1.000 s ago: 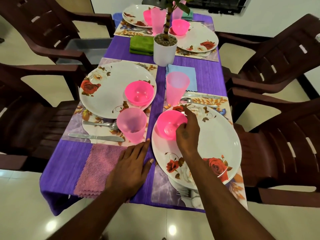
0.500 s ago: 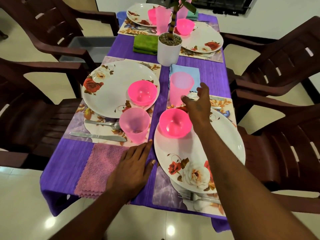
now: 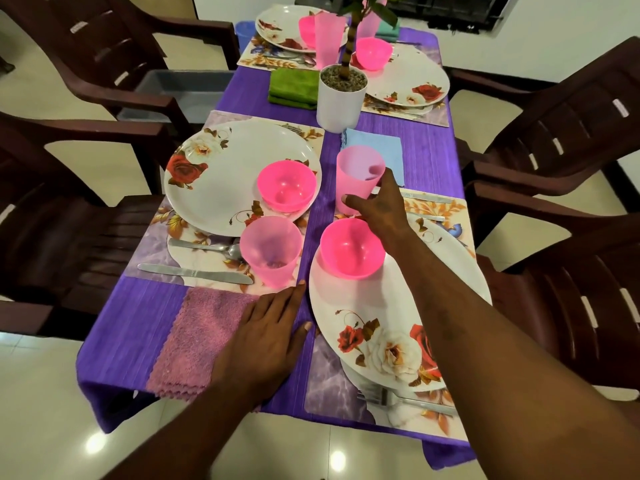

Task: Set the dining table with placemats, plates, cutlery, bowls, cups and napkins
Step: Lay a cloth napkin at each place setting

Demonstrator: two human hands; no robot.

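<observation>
Right hand (image 3: 379,206) is at centre frame, thumb and fingers wrapped around the lower half of the pale pink cup (image 3: 358,174); contact looks like a grip, though the far fingers are hidden behind the cup. The cup stands upright on the purple tablecloth (image 3: 433,157), just in front of the blue napkin (image 3: 381,147) and above the pink bowl (image 3: 351,249), which sits on the upper left part of the floral plate (image 3: 391,327). Left hand (image 3: 266,336) lies flat at lower centre, fingers straight and together, covering the right edge of the mauve napkin (image 3: 188,341) and the cloth beside it. Left setting: second plate (image 3: 225,174) with bowl (image 3: 286,185), cup (image 3: 270,249), spoon (image 3: 207,245), knife (image 3: 194,273). A fork (image 3: 398,400) shows below the near plate. White plant pot (image 3: 341,95) stands at upper centre.
</observation>
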